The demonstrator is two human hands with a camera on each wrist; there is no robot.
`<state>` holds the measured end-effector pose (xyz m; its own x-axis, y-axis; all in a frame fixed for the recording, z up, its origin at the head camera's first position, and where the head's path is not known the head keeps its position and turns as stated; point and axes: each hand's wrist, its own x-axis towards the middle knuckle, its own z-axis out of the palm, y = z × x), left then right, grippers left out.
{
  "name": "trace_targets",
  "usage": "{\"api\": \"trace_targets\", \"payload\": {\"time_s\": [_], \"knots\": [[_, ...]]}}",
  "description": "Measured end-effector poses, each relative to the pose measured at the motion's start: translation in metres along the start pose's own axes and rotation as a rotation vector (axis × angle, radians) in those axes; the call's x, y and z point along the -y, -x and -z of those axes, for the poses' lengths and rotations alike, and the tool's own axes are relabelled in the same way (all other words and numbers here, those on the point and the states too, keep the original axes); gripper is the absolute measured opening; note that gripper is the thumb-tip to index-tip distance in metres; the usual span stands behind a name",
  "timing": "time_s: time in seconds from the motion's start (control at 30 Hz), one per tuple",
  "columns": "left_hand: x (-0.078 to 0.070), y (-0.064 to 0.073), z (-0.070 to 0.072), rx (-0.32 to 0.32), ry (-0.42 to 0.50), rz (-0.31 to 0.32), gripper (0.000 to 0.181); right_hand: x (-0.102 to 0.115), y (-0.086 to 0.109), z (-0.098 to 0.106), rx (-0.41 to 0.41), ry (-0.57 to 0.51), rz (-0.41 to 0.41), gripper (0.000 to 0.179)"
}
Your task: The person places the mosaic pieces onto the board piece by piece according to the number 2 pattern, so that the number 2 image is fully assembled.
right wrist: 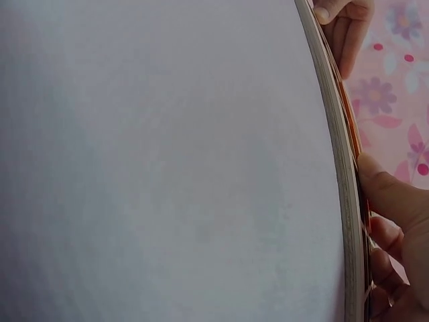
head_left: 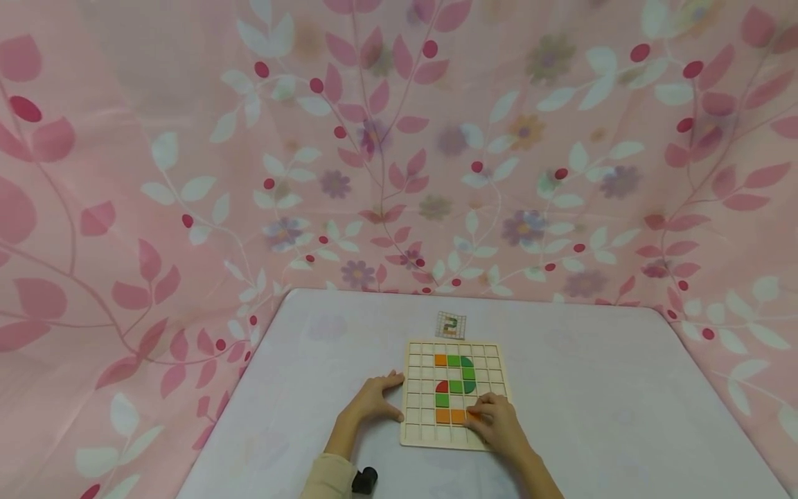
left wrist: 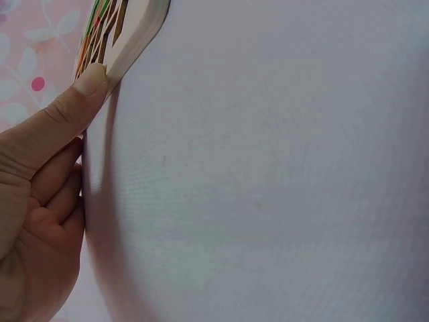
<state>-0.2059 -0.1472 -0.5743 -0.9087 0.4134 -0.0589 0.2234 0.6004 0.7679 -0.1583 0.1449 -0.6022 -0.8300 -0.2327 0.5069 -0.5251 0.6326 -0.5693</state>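
A square wooden grid board [head_left: 413,435] lies on the table with orange, green and red tiles in a "2"-like pattern. My right hand [head_left: 501,424] is over the lower right part of the board, its thumb and fingers pinching an orange tile [head_left: 476,414] beside an orange square [head_left: 458,416] in the lower row. The fingers partly hide that tile. At the board's left edge, my left hand [head_left: 370,400] touches the rim with thumb and fingers spread. In the left wrist view the thumb [left wrist: 90,80] presses the board's rim [left wrist: 137,47].
Behind the board lies a small pattern card [head_left: 450,326] showing a similar "2". A black object [head_left: 364,479] is by the left forearm. The white-covered table [head_left: 592,388] meets a pink floral curtain [head_left: 399,173] at the back.
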Motion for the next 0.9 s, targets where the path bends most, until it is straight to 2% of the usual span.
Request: {"api": "trace_targets", "payload": {"time_s": [0.33,0.5,0.77,0.9], "knots": [[0.002,0.0007,-0.0001,-0.005,-0.004,-0.011,0.082,-0.0007,0.004,-0.0011,-0.016,-0.031,-0.037,0.023],[0.0014,0.0019,-0.0001,-0.012,-0.004,-0.014,0.082,-0.0009,0.0058,0.0018,0.0,-0.071,-0.094,0.021],[0.0025,0.0032,0.0014,-0.012,-0.018,-0.022,0.082,0.0029,0.0045,0.0036,0.024,-0.084,-0.129,0.019],[0.0016,0.0028,-0.0003,-0.005,-0.014,-0.021,0.081,0.0013,0.0066,0.0073,-0.026,-0.169,-0.135,0.021]]}}
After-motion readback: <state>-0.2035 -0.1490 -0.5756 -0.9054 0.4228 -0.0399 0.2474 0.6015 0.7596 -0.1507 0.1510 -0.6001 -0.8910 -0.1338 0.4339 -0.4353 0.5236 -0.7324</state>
